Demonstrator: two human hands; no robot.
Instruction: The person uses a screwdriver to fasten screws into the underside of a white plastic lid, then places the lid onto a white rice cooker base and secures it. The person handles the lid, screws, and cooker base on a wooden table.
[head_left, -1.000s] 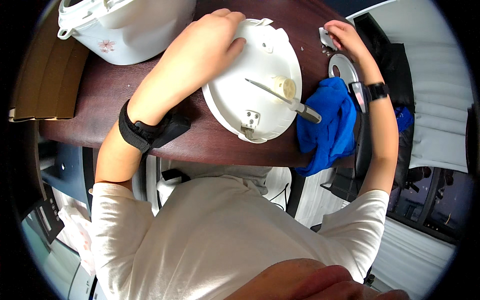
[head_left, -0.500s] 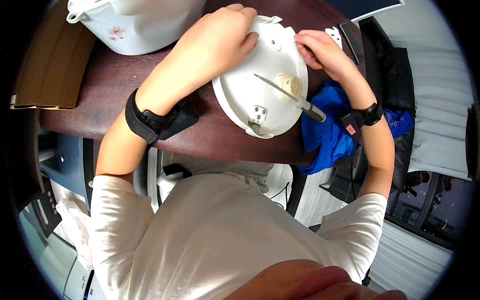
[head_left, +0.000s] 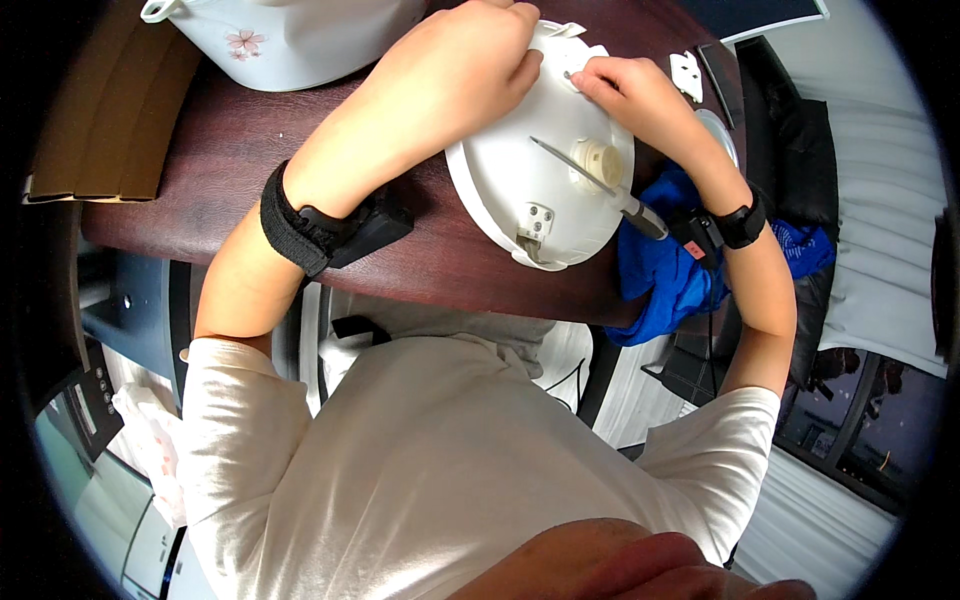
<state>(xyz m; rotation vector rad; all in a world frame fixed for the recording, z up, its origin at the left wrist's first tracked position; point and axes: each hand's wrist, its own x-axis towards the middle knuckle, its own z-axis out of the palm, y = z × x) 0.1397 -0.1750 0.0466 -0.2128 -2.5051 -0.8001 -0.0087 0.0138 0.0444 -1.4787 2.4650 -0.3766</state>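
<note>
Dark table [head_left: 200, 160]: both hands (left hand [head_left: 462, 68], right hand [head_left: 630, 95]) apparently touching white lid [head_left: 540, 190].

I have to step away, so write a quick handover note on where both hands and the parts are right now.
Left hand: pressing flat on the white round lid, steadying it on the dark table.
Right hand: fingertips at the lid's far edge, pinching something too small to tell.
Screwdriver: lying loose across the lid, held by neither hand.
Blue cloth: at the table's right edge.
Done and left: cannot tell.

Right hand [head_left: 630, 90] moved in from desk's far edge onto white lid [head_left: 540, 190], fingertips beside left hand [head_left: 470, 60].
</note>
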